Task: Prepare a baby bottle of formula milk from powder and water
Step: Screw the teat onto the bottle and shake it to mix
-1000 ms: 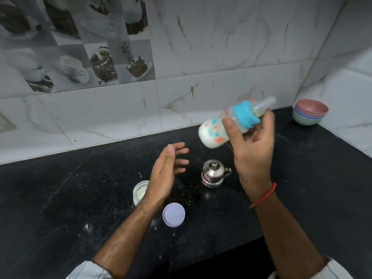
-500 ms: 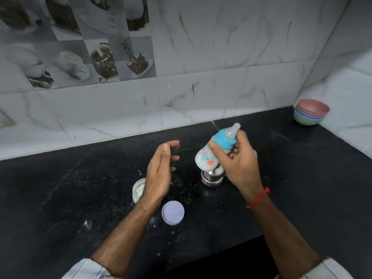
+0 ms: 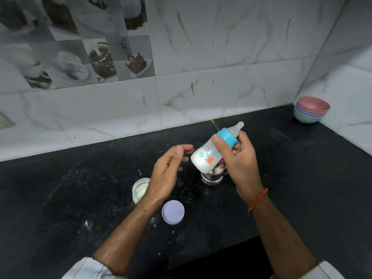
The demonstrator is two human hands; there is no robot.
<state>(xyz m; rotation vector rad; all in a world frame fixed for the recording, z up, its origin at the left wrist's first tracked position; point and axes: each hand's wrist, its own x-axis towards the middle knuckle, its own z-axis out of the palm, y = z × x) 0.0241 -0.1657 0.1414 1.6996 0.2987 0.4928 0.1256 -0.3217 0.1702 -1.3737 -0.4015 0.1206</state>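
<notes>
While the right hand (image 3: 239,158) gripped the tilted baby bottle (image 3: 211,153) above the surface (image 3: 302,178) | left hand (image 3: 167,174) hung spread beside it | steel pot (image 3: 213,177) mostly hidden beneath | powder jar (image 3: 140,189) partly covered.

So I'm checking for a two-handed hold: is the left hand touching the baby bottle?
Apart. The head view shows dark counter between the left hand's fingertips and the baby bottle, which only the right hand holds.
</notes>
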